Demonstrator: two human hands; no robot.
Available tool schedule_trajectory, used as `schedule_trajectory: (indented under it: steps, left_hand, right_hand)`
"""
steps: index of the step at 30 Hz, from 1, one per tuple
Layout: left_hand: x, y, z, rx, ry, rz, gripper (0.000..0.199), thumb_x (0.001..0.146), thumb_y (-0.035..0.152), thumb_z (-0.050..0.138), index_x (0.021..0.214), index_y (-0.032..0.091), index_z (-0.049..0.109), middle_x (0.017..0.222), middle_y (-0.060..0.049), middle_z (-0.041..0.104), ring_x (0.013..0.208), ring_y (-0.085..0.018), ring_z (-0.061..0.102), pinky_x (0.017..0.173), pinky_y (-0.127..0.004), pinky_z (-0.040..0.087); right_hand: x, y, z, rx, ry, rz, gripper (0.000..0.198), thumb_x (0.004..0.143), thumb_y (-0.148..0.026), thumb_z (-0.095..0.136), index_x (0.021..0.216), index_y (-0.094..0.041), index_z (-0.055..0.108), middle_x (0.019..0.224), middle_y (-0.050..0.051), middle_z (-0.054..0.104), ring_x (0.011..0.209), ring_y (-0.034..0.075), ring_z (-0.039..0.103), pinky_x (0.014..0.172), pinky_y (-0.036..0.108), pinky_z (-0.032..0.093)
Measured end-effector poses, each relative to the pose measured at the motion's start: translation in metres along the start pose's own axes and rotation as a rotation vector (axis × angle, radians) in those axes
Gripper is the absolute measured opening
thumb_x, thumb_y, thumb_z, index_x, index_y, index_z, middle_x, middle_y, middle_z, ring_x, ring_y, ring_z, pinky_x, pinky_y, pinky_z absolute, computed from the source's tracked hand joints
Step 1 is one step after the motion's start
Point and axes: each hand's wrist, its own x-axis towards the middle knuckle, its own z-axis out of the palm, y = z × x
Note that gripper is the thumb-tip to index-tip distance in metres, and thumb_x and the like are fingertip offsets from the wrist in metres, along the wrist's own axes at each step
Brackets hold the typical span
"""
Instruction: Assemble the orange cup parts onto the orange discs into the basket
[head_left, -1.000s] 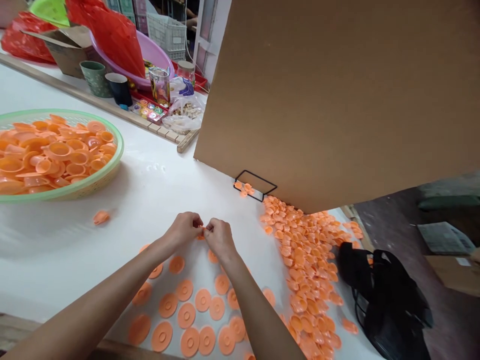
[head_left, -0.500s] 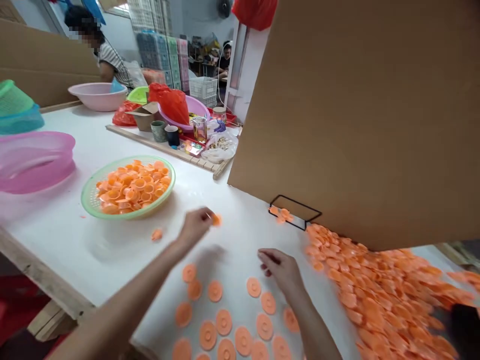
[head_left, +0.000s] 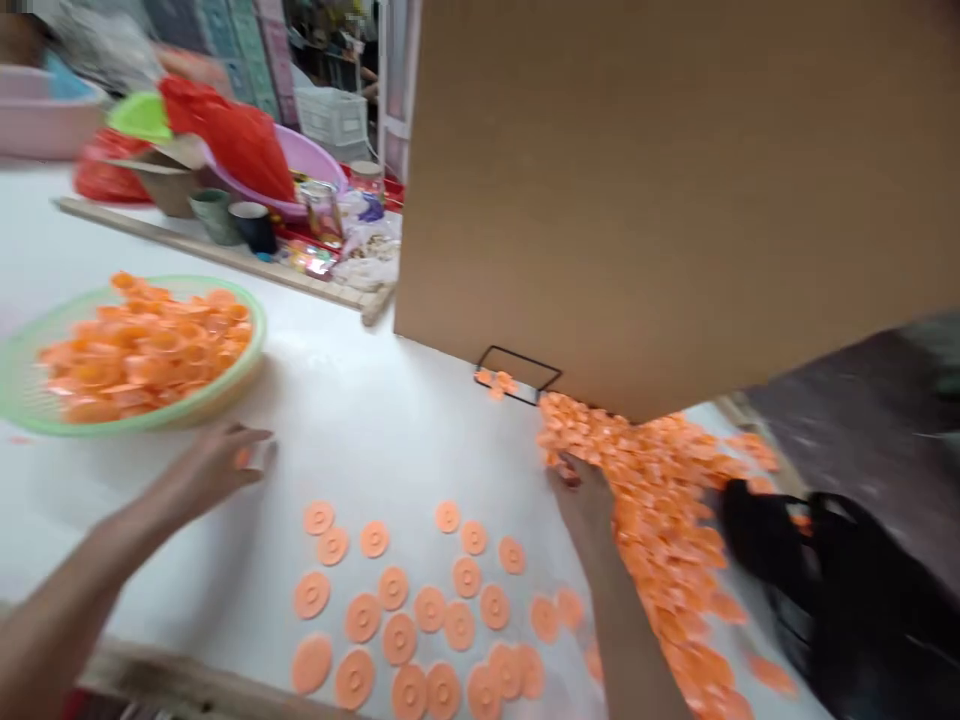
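My left hand [head_left: 217,465] is over the white table beside the green basket [head_left: 259,345], thumb and fingers apart. A small orange piece [head_left: 242,457] shows between its fingers, and I cannot tell whether it touches them. The basket is heaped with orange plastic cups [head_left: 161,345]. My right hand [head_left: 589,500] is at the left edge of a pile of orange plastic pieces [head_left: 667,530], its fingers curled in among them. What they hold is hidden. Several flat orange discs [head_left: 399,637], each with a ring in the middle, lie spread on the table between my forearms.
A tall cardboard sheet [head_left: 637,180] stands behind the pile. A black wire frame [head_left: 525,358] with a few orange pieces is at its foot. Cups [head_left: 253,228], a red bag [head_left: 229,135] and a purple basin [head_left: 311,160] stand at the back left. Black cloth [head_left: 862,610] lies right.
My left hand has moved toward the basket and opened; the orange piece it pinched has left its fingertips. My right hand has moved right to the pile. The view has swung right.
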Motion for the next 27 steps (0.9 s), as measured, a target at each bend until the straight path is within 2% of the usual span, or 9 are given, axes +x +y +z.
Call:
schedule_trajectory:
  steps: [3, 6, 9, 12, 16, 18, 20, 24, 27]
  left_hand:
    - [-0.008, -0.012, 0.017, 0.106, -0.025, 0.085, 0.021, 0.068, 0.03, 0.062, 0.085, 0.022, 0.071, 0.087, -0.006, 0.065, 0.086, -0.023, 0.061, 0.076, -0.029, 0.047]
    - [-0.001, 0.003, 0.039, 0.038, 0.0, 0.107, 0.027, 0.075, 0.026, 0.048, 0.087, 0.02, 0.072, 0.09, -0.007, 0.065, 0.079, -0.02, 0.063, 0.071, -0.028, 0.048]
    - [0.012, 0.042, 0.076, -0.117, 0.0, 0.193, 0.026, 0.078, 0.027, 0.046, 0.087, 0.02, 0.07, 0.092, -0.006, 0.066, 0.077, -0.018, 0.064, 0.07, -0.027, 0.05]
    - [0.021, 0.097, 0.119, -0.262, -0.046, 0.291, 0.024, 0.079, 0.026, 0.049, 0.092, 0.019, 0.068, 0.095, -0.006, 0.066, 0.078, -0.017, 0.065, 0.071, -0.027, 0.052]
    - [0.02, 0.159, 0.16, -0.177, -0.206, 0.479, 0.032, 0.074, 0.008, 0.049, 0.098, 0.018, 0.068, 0.098, -0.008, 0.066, 0.089, -0.02, 0.063, 0.078, -0.031, 0.053]
    - [0.018, 0.173, 0.167, -0.149, -0.253, 0.536, 0.038, 0.07, 0.004, 0.055, 0.102, 0.02, 0.068, 0.101, -0.008, 0.066, 0.097, -0.023, 0.06, 0.082, -0.033, 0.052]
    - [0.016, 0.175, 0.165, -0.163, -0.269, 0.568, 0.046, 0.068, 0.005, 0.063, 0.111, 0.021, 0.065, 0.11, -0.008, 0.066, 0.105, -0.024, 0.057, 0.086, -0.035, 0.051]
    - [0.014, 0.158, 0.15, -0.19, -0.263, 0.591, 0.056, 0.07, 0.017, 0.073, 0.124, 0.025, 0.059, 0.128, -0.008, 0.058, 0.116, -0.027, 0.05, 0.093, -0.041, 0.048]
    - [0.012, 0.148, 0.147, -0.172, -0.263, 0.507, 0.054, 0.07, 0.019, 0.074, 0.121, 0.025, 0.061, 0.124, -0.009, 0.059, 0.112, -0.027, 0.052, 0.092, -0.042, 0.047]
  right_hand:
    - [0.008, -0.004, 0.016, -0.056, 0.002, -0.057, 0.037, 0.07, -0.04, 0.056, 0.089, -0.013, 0.073, 0.088, 0.013, 0.066, 0.074, 0.023, 0.061, 0.076, 0.036, 0.047]
    - [0.011, -0.016, 0.02, -0.044, -0.05, -0.088, 0.026, 0.071, -0.032, 0.055, 0.08, -0.014, 0.071, 0.081, 0.011, 0.065, 0.073, 0.022, 0.06, 0.075, 0.034, 0.047]
    - [0.005, -0.029, 0.021, -0.054, -0.082, -0.129, 0.018, 0.074, -0.024, 0.053, 0.077, -0.016, 0.069, 0.08, 0.008, 0.065, 0.073, 0.02, 0.06, 0.073, 0.031, 0.048]
    - [-0.009, -0.041, 0.023, -0.097, -0.108, -0.22, 0.015, 0.079, -0.017, 0.051, 0.08, -0.018, 0.067, 0.087, 0.006, 0.063, 0.074, 0.016, 0.06, 0.071, 0.026, 0.047]
    - [-0.033, -0.06, 0.018, -0.279, -0.207, -0.478, 0.031, 0.082, -0.003, 0.042, 0.091, -0.02, 0.066, 0.094, 0.007, 0.06, 0.077, 0.016, 0.057, 0.065, 0.024, 0.043]
    - [-0.04, -0.068, 0.013, -0.334, -0.247, -0.55, 0.036, 0.079, 0.002, 0.041, 0.091, -0.021, 0.066, 0.096, 0.007, 0.059, 0.082, 0.017, 0.057, 0.064, 0.024, 0.042]
    - [-0.042, -0.073, 0.01, -0.273, -0.264, -0.566, 0.036, 0.08, 0.001, 0.042, 0.093, -0.022, 0.066, 0.099, 0.007, 0.059, 0.086, 0.018, 0.057, 0.068, 0.025, 0.044]
    - [-0.036, -0.073, 0.014, 0.058, -0.247, -0.418, 0.025, 0.089, -0.018, 0.047, 0.104, -0.022, 0.066, 0.102, 0.007, 0.059, 0.083, 0.017, 0.061, 0.074, 0.028, 0.049]
    - [-0.032, -0.071, 0.026, 0.202, -0.299, -0.291, 0.025, 0.084, -0.028, 0.055, 0.104, -0.021, 0.068, 0.097, 0.006, 0.061, 0.074, 0.016, 0.061, 0.073, 0.03, 0.05]
